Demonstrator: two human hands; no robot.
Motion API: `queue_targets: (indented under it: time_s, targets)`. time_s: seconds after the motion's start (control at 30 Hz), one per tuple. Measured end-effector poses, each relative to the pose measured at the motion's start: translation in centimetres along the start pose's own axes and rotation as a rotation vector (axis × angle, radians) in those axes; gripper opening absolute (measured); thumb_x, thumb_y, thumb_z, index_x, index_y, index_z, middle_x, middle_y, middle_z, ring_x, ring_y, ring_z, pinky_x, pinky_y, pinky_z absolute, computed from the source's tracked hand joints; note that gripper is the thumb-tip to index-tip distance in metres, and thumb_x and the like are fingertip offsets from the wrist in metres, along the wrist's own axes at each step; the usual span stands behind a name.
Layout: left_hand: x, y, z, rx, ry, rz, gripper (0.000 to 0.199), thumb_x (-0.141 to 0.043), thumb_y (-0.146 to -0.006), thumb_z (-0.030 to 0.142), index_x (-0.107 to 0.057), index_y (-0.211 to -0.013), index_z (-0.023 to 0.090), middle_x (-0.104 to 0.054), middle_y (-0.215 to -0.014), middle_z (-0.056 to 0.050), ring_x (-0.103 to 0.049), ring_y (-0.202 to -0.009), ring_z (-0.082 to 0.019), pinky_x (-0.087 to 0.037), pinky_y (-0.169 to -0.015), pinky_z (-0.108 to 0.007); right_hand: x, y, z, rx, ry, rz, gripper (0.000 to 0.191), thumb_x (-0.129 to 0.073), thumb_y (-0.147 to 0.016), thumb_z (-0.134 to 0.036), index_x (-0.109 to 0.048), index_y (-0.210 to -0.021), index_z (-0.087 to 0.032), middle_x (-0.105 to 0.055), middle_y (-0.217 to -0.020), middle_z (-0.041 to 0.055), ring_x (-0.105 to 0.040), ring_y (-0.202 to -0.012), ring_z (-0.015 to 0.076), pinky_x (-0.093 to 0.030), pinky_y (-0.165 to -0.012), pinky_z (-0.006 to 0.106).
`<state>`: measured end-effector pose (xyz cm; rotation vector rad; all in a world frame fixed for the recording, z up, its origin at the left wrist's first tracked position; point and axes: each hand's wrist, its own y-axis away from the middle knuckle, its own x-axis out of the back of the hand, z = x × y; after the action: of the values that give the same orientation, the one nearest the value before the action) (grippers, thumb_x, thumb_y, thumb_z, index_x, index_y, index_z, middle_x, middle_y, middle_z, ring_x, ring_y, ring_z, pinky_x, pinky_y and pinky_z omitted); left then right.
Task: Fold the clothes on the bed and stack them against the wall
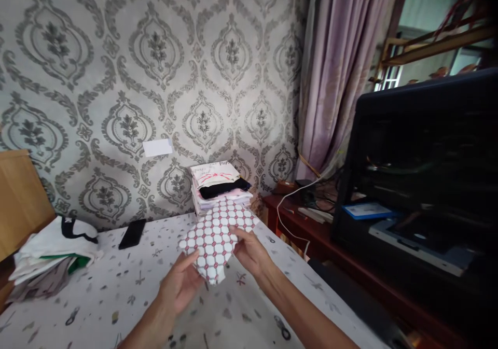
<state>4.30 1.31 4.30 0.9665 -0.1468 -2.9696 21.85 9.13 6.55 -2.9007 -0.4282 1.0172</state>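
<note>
A folded cloth (218, 235) with a red and grey grid pattern on white is held up over the bed, in front of the stack. My left hand (182, 281) grips its lower left edge, thumb on top and fingers beneath. At its right side my right hand (249, 250) holds the edge, with the thumb and fingers closed on it. Behind the cloth stands a stack of folded clothes (216, 178), white on top with a black piece below. The cloth hides part of the stack's front.
White and grey clothes (58, 250) lie in a loose pile at the left. A black phone (132, 234) rests on the patterned bedsheet (128, 287). On the right are a dark red desk (327, 245), a white cable (278, 211) and a large black cabinet (420, 172).
</note>
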Motion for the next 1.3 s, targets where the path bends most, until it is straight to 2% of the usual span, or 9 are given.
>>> queue_targets:
  time_s: [0.2,0.33,0.53,0.73,0.83,0.9,1.0,1.13,1.3]
  targets:
    - [-1.7,-6.6,3.2,-0.242,-0.19,0.035,0.059,-0.072,-0.078,0.032,-0.054,-0.135,0.029,-0.071,-0.126,-0.007,-0.065,-0.118,-0.027,-0.055,-0.098,-0.04,1.4,-6.2,-1.9,0.097,0.036,0.034,0.034,-0.074,-0.071,-0.03,-0.066,-0.103,-0.022,-0.073,-0.118,0.0096,-0.066,-0.116,0.0305,-0.057,-0.096,0.048]
    - [-3.7,-12.9,8.6,-0.453,-0.41,0.056,0.056,-0.06,-0.084,0.025,-0.049,-0.138,0.026,-0.067,-0.134,-0.007,-0.064,-0.12,-0.025,-0.055,-0.098,-0.04,0.2,-12.2,-5.1,0.249,0.079,0.056,0.045,-0.077,-0.063,-0.025,-0.064,-0.106,-0.023,-0.076,-0.108,0.0061,-0.07,-0.103,0.0267,-0.058,-0.089,0.042]
    - [-8.2,-22.8,16.9,-0.675,-1.023,0.267,0.063,-0.046,-0.088,0.012,-0.03,-0.148,0.021,-0.061,-0.138,-0.014,-0.063,-0.12,-0.026,-0.054,-0.097,-0.043,-2.8,-22.4,-10.7,0.423,0.884,0.352,0.041,-0.059,-0.078,-0.023,-0.06,-0.117,-0.014,-0.071,-0.116,0.0123,-0.067,-0.107,0.0248,-0.055,-0.09,0.038]
    - [-7.1,-27.0,15.0,-0.674,-1.304,0.325,0.058,-0.056,-0.081,0.007,-0.043,-0.137,0.012,-0.054,-0.142,-0.019,-0.048,-0.134,-0.033,-0.039,-0.112,-0.046,-2.1,-24.7,-9.7,0.397,1.28,0.425,0.045,-0.066,-0.077,-0.017,-0.061,-0.121,-0.013,-0.06,-0.13,0.0209,-0.05,-0.13,0.0353,-0.035,-0.109,0.054]
    - [-5.9,-25.9,13.3,-0.78,-1.417,0.342,0.047,-0.048,-0.09,0.012,-0.043,-0.137,0.011,-0.051,-0.143,-0.019,-0.042,-0.138,-0.03,-0.033,-0.116,-0.044,-2.9,-23.9,-7.7,0.671,1.627,0.312,0.042,-0.051,-0.093,-0.027,-0.056,-0.134,-0.015,-0.045,-0.15,0.0202,-0.038,-0.139,0.035,-0.028,-0.112,0.057]
    - [-4.6,-23.9,12.3,-0.827,-1.465,0.34,0.046,-0.042,-0.096,0.018,-0.039,-0.14,0.01,-0.051,-0.141,-0.019,-0.04,-0.139,-0.029,-0.031,-0.117,-0.047,-3.5,-23.7,-6.5,0.782,1.751,0.098,0.045,-0.046,-0.098,-0.03,-0.052,-0.141,-0.018,-0.038,-0.157,0.017,-0.03,-0.145,0.0323,-0.024,-0.113,0.056]
    - [-0.7,-18.8,10.4,-0.76,-1.676,0.238,0.049,-0.033,-0.1,0.025,-0.031,-0.146,0.01,-0.045,-0.147,-0.019,-0.036,-0.141,-0.025,-0.029,-0.12,-0.041,-3.7,-24.5,-5.2,0.599,1.851,-0.173,0.044,-0.042,-0.101,-0.029,-0.052,-0.143,-0.017,-0.05,-0.148,0.0203,-0.042,-0.137,0.0303,-0.028,-0.108,0.053]
    - [7.9,-10.3,9.5,-0.548,-1.861,0.27,0.044,-0.048,-0.094,0.024,-0.048,-0.138,0.018,-0.048,-0.146,-0.013,-0.044,-0.137,-0.021,-0.038,-0.114,-0.028,-3.6,-25.7,-5.0,0.533,1.889,-0.111,0.051,-0.037,-0.105,-0.037,-0.048,-0.148,-0.013,-0.055,-0.141,0.0252,-0.05,-0.127,0.0315,-0.035,-0.097,0.045]
    - [19.5,-2.5,15.6,-0.353,-1.923,0.691,0.038,-0.042,-0.085,0.006,-0.061,-0.117,0.011,-0.059,-0.122,-0.021,-0.053,-0.121,-0.033,-0.043,-0.105,-0.051,-4.1,-24.8,-5.1,0.621,1.962,-0.102,0.047,-0.038,-0.105,-0.032,-0.05,-0.146,-0.012,-0.059,-0.139,0.0215,-0.054,-0.122,0.0279,-0.037,-0.089,0.038]
